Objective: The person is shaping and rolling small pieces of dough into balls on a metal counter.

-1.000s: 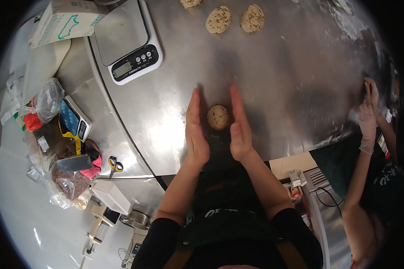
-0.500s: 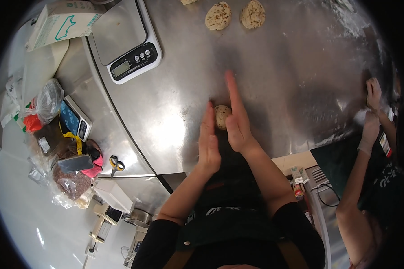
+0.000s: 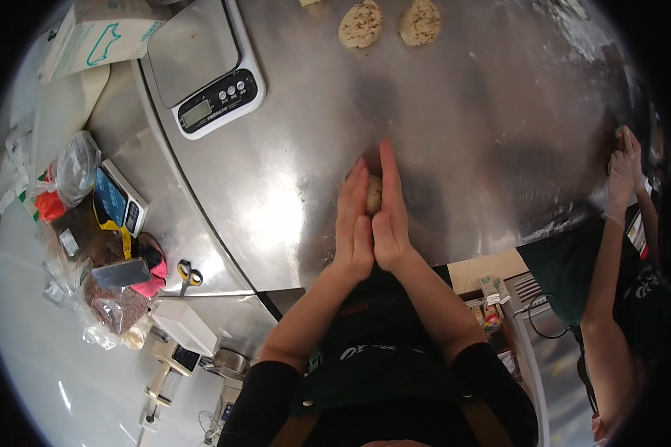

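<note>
A small speckled dough ball (image 3: 375, 195) sits on the steel worktop (image 3: 470, 149), cupped between my two hands. My left hand (image 3: 353, 216) presses along its left side, with long straight fingers pointing away from me. On the other side, my right hand (image 3: 391, 212) lies edge-on against the dough, fingers stretched forward and thumb folded inward. The thumbs and heels of both hands nearly meet on the near side. Much of the dough ball is covered by my fingers. Two more dough pieces, a left one (image 3: 360, 24) and a right one (image 3: 420, 22), lie at the far edge.
A white kitchen scale (image 3: 220, 104) stands at the far left beside a carton (image 3: 101, 37). Black-and-yellow scissors (image 3: 189, 276), a phone (image 3: 121, 273) and bags lie on the left counter. At right, a co-worker's gloved hands (image 3: 625, 167) are over the table edge near scattered flour.
My hands have drawn closer together around the dough ball, and it is more covered. My right hand moved left and nearer to me. The co-worker's hands have come together.
</note>
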Motion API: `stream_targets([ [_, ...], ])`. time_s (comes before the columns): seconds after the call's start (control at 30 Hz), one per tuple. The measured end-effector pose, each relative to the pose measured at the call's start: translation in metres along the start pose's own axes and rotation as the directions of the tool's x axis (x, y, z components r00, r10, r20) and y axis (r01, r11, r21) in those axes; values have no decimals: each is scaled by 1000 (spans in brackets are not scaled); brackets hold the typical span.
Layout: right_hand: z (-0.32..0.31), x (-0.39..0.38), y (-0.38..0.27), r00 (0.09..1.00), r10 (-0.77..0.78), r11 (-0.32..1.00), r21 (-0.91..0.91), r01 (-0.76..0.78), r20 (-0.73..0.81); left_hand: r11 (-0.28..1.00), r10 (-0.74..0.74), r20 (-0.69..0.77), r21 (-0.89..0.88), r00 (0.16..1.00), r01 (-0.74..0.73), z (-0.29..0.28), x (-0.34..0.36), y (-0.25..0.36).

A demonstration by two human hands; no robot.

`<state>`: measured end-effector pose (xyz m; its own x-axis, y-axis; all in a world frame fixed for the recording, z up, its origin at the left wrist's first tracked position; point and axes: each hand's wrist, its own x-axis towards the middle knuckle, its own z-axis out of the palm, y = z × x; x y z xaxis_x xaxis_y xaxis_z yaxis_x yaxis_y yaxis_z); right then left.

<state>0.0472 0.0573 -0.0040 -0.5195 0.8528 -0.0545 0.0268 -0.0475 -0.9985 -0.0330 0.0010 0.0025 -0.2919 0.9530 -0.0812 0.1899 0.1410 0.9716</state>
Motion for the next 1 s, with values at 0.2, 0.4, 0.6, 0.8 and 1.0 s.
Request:
stream_targets([
  [0.2,-9,4,-7,997,-63,998,10,63,-34,996,-66,74,67,995,61,-5,3,1],
  [0.4,-16,28,-2,997,-57,998,1,57,50,990,-104,126,106,987,91,-6,14,1],
  [0.6,-7,-2,-4,998,-64,998,-12,64,-20,988,-142,102,77,985,135,-6,11,3],
  [0.8,-8,34,0,987,-147,989,-8,148,61,903,-176,-82,-410,981,128,4,6,14],
  [1.0,-13,24,-1,996,-88,988,-130,88,7,938,-168,-44,-315,985,146,-17,16,10],
])
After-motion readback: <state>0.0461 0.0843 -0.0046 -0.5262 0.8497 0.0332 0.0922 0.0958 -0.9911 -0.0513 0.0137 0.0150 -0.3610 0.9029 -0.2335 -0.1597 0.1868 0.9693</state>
